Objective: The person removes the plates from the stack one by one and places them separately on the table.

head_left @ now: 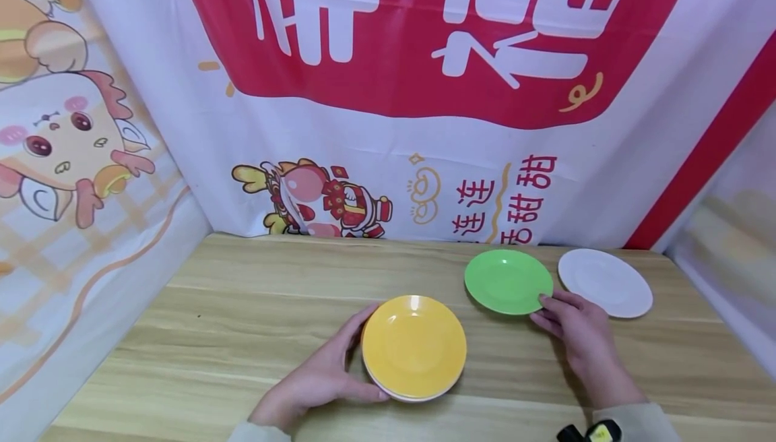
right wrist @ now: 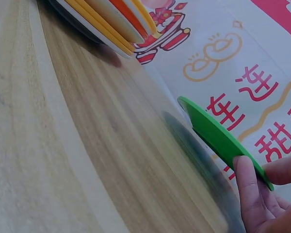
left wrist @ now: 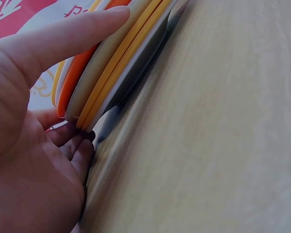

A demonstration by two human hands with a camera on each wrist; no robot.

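A stack of plates (head_left: 415,348) with a yellow one on top sits before me near the middle of the table. My left hand (head_left: 330,368) holds it from the left, thumb on the near side and fingers round the far side. From the side, the stack (left wrist: 117,60) shows yellow, white, orange and beige rims. To the right, my right hand (head_left: 578,334) pinches the near right rim of a green plate (head_left: 508,281) between thumb and fingers. Beneath the green plate (right wrist: 218,133) a shadow lies on the wood in the right wrist view.
A white plate (head_left: 605,283) lies at the back right, close beside the green one. The wood-grain table (head_left: 242,307) ends at a printed cloth (head_left: 388,179) hanging behind it. More cloth with cartoon prints (head_left: 79,145) hangs on the left side.
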